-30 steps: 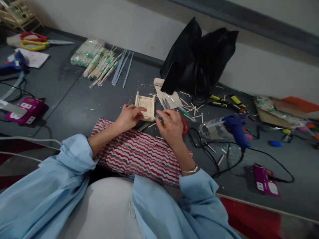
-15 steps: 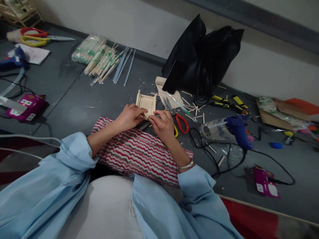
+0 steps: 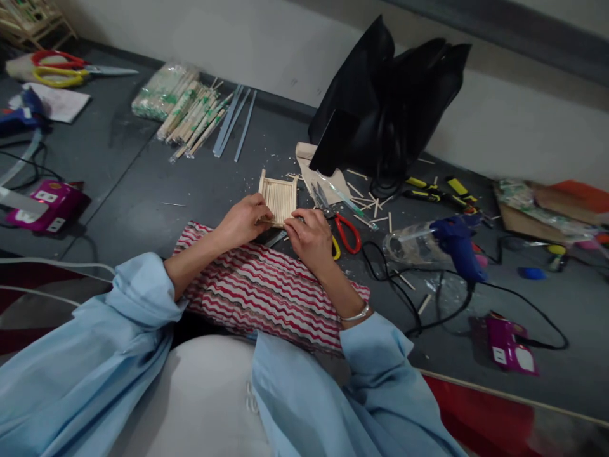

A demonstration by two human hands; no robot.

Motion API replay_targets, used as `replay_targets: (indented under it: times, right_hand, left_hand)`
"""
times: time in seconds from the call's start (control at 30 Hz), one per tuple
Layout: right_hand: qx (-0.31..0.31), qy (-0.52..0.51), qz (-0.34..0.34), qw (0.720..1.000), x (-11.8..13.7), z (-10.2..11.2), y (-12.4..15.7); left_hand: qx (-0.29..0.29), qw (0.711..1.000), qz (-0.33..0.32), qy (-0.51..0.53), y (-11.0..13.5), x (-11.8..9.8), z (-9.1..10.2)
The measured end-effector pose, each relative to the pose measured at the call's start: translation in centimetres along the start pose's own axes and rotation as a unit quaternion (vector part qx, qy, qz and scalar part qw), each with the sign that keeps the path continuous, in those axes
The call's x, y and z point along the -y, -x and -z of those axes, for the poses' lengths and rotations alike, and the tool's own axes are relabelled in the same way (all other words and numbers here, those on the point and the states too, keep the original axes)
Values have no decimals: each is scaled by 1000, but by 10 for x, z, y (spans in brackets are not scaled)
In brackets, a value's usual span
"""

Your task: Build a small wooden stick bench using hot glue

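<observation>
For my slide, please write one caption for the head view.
Left hand and right hand touch the near edge of a wooden-stick panel.

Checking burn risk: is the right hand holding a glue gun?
No, the right hand is at the wooden-stick frame, well apart from the nearer blue glue gun.

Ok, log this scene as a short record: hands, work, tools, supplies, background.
Left hand: fingers at the near left of the stick frame
Right hand: fingers at its near right
Frame: small, pale, slatted
Tools: scissors by the right hand; blue glue gun farther right
Supplies: wrapped sticks back left; loose sticks right
Background: black bag against the wall
</observation>
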State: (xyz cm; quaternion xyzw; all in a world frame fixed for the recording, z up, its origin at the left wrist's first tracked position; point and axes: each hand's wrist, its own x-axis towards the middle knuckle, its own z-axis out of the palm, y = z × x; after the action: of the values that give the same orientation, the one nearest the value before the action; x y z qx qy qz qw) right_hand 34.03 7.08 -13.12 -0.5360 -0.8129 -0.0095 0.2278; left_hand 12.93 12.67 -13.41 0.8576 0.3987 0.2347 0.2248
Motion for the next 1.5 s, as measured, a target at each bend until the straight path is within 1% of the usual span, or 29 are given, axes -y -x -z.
replay_targets:
  times: [0.2,0.43,0.67,0.77,0.93,1.1,1.3,1.5]
  right_hand:
    - [5,-11,-5,1000,-1,-1,-1]
    - [9,-9,-26,1000,-2,0,2]
    - [-5,-16,-33,999,-5,0,3]
    - [-3,-24,-36,999,-6,0,3]
    - [-16,-24,-23,999,-6,0,4]
    - [-29,-11,-18,999,-7,-1,4]
    - [-25,-9,-16,1000,-8,-1,3]
    - [-33,-36,-18,999,-7,1,3]
  left_hand:
    - [-5,1000,7,8,-1,-4,2]
    - [-19,1000,-2,5,0,0,0]
    - [-5,1000,13,3,0,-3,3]
    - [-9,1000,6,0,0,-4,3]
    - [-18,1000,-7,-12,0,-2,2]
    - [-16,1000,-7,-20,0,-1,0]
    - [-16,1000,0,7,-1,-3,0]
    - [-15,999,7,36,-1,-6,2]
